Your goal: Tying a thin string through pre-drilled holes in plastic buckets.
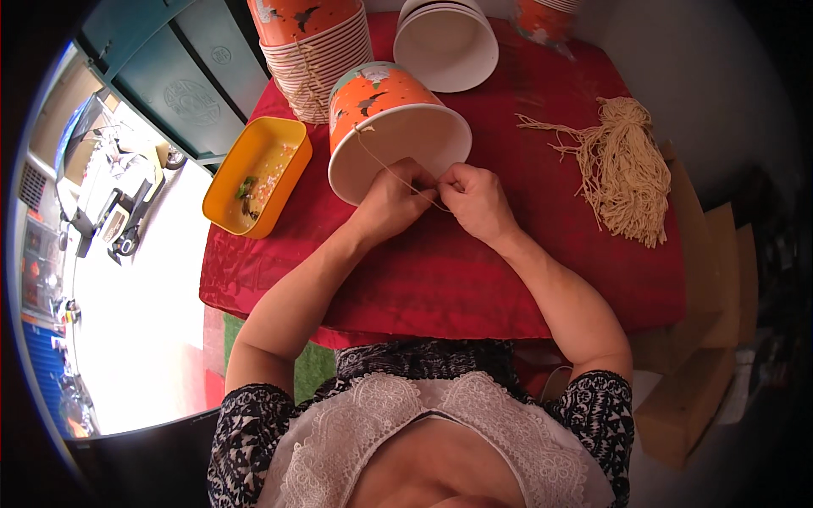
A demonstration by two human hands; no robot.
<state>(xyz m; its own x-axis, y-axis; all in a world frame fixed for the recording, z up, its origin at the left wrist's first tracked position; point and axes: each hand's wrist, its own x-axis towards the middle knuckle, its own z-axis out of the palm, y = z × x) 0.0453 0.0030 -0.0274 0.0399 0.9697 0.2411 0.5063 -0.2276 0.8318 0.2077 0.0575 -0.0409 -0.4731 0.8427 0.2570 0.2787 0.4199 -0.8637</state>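
An orange paper bucket (385, 91) with a white rim and dark printed shapes lies tipped on the red-covered table, its white mouth facing me. A thin beige cord (377, 161) comes out at a knot on the bucket's left side and slants across the mouth to my hands. My left hand (392, 201) is closed in a pinch on the cord, just in front of the lower rim. Close beside it, my right hand (479, 201) pinches the cord too, fingertips nearly touching the left's. The cord's end is hidden between my fingers.
Behind stands a stack of orange buckets (312, 63) with cords hanging on it. White tubs (446, 49) lie at the back. A yellow tray (292, 182) holding small bits sits left; a bundle of beige cords (631, 173) lies right. Cardboard boxes (690, 398) stand beside the table (508, 288).
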